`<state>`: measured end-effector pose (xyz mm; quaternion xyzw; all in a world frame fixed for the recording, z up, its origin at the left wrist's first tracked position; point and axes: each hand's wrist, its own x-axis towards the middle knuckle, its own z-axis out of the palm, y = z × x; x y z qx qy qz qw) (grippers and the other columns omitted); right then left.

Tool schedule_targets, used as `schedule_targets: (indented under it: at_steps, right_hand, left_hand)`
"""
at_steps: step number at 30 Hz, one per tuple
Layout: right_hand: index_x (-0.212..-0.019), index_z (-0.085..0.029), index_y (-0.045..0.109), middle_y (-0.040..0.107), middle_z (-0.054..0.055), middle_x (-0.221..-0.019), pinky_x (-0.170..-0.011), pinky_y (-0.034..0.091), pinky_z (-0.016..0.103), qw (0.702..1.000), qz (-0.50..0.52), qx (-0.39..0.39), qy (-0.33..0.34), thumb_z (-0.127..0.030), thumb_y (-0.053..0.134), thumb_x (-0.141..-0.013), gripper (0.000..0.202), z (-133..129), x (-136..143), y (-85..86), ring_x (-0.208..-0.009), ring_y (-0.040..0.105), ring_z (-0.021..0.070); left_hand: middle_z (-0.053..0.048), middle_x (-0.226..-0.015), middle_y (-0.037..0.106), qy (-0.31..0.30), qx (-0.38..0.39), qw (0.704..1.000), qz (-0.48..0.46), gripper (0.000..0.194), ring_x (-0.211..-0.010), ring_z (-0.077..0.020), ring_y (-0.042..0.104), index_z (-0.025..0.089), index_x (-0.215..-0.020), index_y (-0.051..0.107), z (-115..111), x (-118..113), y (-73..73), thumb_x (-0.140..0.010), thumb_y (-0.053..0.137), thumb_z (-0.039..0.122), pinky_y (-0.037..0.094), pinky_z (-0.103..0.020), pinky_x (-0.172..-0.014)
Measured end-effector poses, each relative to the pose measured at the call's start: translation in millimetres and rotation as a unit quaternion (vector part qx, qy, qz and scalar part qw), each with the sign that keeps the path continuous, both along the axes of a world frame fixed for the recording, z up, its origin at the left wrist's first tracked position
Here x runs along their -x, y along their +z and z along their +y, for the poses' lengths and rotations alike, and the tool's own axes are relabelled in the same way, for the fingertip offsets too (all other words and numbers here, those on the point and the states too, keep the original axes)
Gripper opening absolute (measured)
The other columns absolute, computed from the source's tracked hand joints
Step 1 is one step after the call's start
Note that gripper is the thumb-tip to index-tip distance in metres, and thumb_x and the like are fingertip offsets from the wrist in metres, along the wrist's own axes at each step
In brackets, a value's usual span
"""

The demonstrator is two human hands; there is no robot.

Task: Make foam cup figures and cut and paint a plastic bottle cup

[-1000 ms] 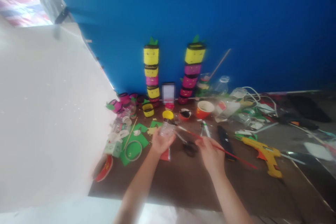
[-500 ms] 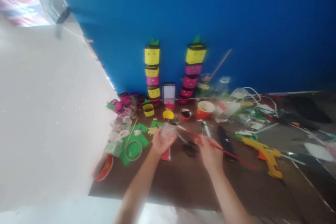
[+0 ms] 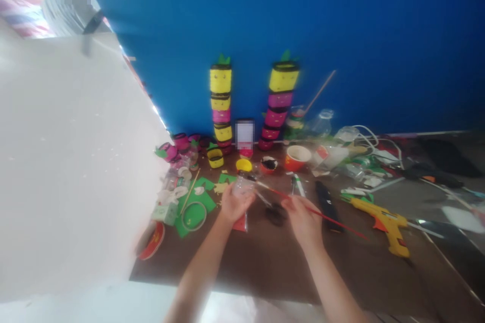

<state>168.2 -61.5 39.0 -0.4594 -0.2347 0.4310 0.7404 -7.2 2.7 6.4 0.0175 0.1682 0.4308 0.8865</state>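
Note:
My left hand [image 3: 235,206] is closed around a small clear plastic cup-like piece [image 3: 242,187] whose rim is partly black. In my right hand [image 3: 304,217] is a long red paintbrush [image 3: 333,220], pinched near its middle. Its dark bristle end lies at the black rim; the blur hides whether it touches. Between my hands, scissors [image 3: 273,213] lie on the brown table, and a red flat piece [image 3: 240,223] shows under my left hand. Just beyond are a yellow cup [image 3: 243,165] and a small red cup with black paint [image 3: 269,164].
Two stacks of yellow and magenta containers, left [image 3: 221,103] and right [image 3: 279,106], stand against the blue wall [image 3: 170,35]. A yellow glue gun [image 3: 386,222] and a black case [image 3: 328,207] lie right. Green sheets [image 3: 206,202] and a tape ring [image 3: 194,216] lie left. Someone sits far left.
The brush and the clear piece have shifted only slightly against each other, both staying in my hands. The person at the far left has moved a little lower and left in view.

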Motion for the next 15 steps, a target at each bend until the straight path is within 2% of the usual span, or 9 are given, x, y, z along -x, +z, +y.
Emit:
schedule_targets:
  at_steps: [4,15]
  right_hand:
    - [-0.065,-0.019,0.067,0.066,0.0,-0.057,-0.057,0.053,0.029,1.0,-0.006,0.007,-0.001,-0.035,0.079,-0.058,0.021,1.7,1.0,-2.0,-0.054,0.062,0.0134]
    - [-0.064,-0.018,0.067,0.066,0.0,-0.056,-0.058,0.052,0.03,1.0,0.007,0.001,-0.014,-0.035,0.08,-0.055,0.023,0.8,-3.5,-9.5,-0.053,0.061,0.0123]
  left_hand:
    - [-0.015,-0.093,0.066,0.002,0.005,1.0,0.008,0.041,-0.092,-0.025,0.063,0.007,-0.108,0.056,0.3,-0.5,-0.4,-0.083,0.047,0.039,0.049,-0.033,-0.076]
    - [-0.015,-0.091,0.064,-0.004,0.003,1.0,0.0,0.041,-0.087,-0.024,0.062,0.006,-0.105,0.057,0.1,-0.1,1.4,-0.082,0.046,0.038,0.051,-0.031,-0.069]
